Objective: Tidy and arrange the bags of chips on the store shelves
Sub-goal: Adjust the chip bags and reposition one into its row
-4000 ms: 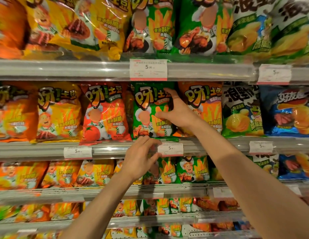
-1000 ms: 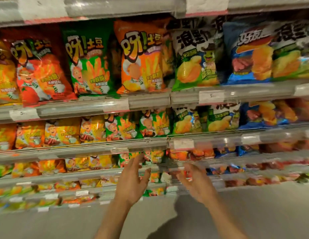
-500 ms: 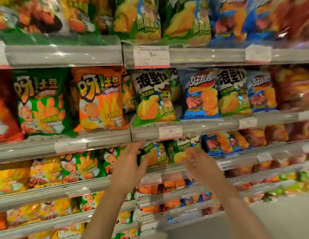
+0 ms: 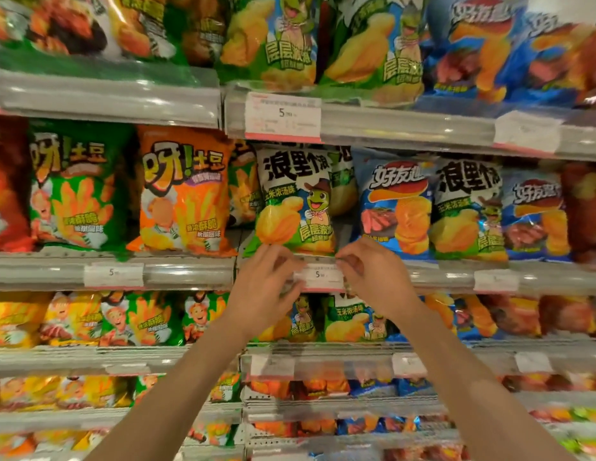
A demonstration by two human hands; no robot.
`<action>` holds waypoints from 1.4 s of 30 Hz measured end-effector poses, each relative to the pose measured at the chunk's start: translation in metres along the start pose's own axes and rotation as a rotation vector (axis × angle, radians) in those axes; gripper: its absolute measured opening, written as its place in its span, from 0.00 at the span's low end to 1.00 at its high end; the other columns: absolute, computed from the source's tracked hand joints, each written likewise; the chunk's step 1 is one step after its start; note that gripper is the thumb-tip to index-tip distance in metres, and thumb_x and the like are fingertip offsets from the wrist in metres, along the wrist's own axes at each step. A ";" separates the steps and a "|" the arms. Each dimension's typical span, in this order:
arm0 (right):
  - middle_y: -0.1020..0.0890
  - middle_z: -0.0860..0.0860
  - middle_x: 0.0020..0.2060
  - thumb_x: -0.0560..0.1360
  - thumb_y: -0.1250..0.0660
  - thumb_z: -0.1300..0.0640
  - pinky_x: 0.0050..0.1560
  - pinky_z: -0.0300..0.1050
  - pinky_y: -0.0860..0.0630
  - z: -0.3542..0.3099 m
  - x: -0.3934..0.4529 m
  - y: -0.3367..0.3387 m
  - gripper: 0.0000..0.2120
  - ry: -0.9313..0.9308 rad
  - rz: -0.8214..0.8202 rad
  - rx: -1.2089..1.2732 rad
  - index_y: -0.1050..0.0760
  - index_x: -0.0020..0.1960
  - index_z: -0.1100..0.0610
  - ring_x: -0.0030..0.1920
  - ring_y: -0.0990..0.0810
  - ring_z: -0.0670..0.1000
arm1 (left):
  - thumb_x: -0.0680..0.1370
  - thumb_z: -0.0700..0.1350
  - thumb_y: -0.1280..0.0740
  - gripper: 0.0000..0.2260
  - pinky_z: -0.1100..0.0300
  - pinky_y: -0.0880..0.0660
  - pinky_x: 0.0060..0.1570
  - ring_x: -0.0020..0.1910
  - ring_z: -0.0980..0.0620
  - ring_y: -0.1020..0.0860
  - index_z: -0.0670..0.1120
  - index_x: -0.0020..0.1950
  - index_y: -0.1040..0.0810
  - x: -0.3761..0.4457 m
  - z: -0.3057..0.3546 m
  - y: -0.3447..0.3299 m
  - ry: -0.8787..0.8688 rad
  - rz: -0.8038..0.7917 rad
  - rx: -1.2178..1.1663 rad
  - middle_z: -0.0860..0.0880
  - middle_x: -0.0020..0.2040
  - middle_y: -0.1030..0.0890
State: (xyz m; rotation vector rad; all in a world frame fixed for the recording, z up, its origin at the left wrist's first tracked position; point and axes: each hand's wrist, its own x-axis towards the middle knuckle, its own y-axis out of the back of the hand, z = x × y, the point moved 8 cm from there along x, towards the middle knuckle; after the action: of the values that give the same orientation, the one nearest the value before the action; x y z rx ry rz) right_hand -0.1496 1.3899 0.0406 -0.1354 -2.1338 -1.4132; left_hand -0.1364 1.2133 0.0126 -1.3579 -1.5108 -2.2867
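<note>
Across the whole view run store shelves (image 4: 107, 101) packed with chip bags, tier over tier, each with a clear rail along its front edge carrying price tags. On the middle tier, left to right, stand a green fries bag (image 4: 75, 188), an orange fries bag (image 4: 185, 194), a green-and-white corn chip bag (image 4: 295, 201), a blue chip bag (image 4: 394, 207) and a second corn chip bag (image 4: 468, 211) slotted among the blue ones. Both arms reach up to the rail just under the first corn chip bag, which tilts a little to the left with its lower left corner over the rail. The left hand (image 4: 266, 281) and the right hand (image 4: 373, 274) sit either side of a price tag (image 4: 323, 276), fingers curled; each grip appears to pinch the bag's bottom seam or the rail edge, though blur leaves it unclear which. The step in hand looks like squaring this bag on its facing. Next would likely be a gentle lift and push back so it stands upright behind the rail; the bag is light and slippery, so a soft pinch on both lower corners should do.
</note>
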 end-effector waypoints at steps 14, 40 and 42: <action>0.22 0.44 0.37 0.74 0.27 0.50 0.38 0.50 0.24 0.016 0.027 0.000 0.01 0.121 -0.173 0.151 0.18 0.45 0.46 0.38 0.24 0.45 | 0.74 0.51 0.25 0.16 0.55 0.28 0.48 0.52 0.46 0.25 0.46 0.58 0.20 0.008 0.008 0.000 0.077 -0.040 0.076 0.47 0.51 0.23; 0.36 0.49 0.75 0.65 0.19 0.56 0.70 0.51 0.28 -0.004 0.111 -0.028 0.53 0.028 -0.146 0.655 0.48 0.79 0.41 0.71 0.31 0.46 | 0.71 0.54 0.25 0.15 0.68 0.41 0.46 0.50 0.54 0.30 0.51 0.55 0.19 0.009 -0.001 0.001 0.111 -0.035 -0.045 0.53 0.50 0.26; 0.36 0.50 0.76 0.65 0.19 0.56 0.70 0.51 0.28 -0.002 0.114 -0.031 0.54 0.015 -0.171 0.652 0.49 0.79 0.40 0.71 0.30 0.47 | 0.72 0.54 0.25 0.15 0.68 0.40 0.46 0.50 0.54 0.29 0.51 0.55 0.19 0.009 -0.001 0.000 0.115 -0.044 -0.045 0.53 0.50 0.26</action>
State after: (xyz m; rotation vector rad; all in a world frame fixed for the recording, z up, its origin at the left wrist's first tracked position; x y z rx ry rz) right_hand -0.2552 1.3489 0.0735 0.3122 -2.5200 -0.7307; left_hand -0.1424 1.2160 0.0188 -1.1926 -1.4764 -2.3937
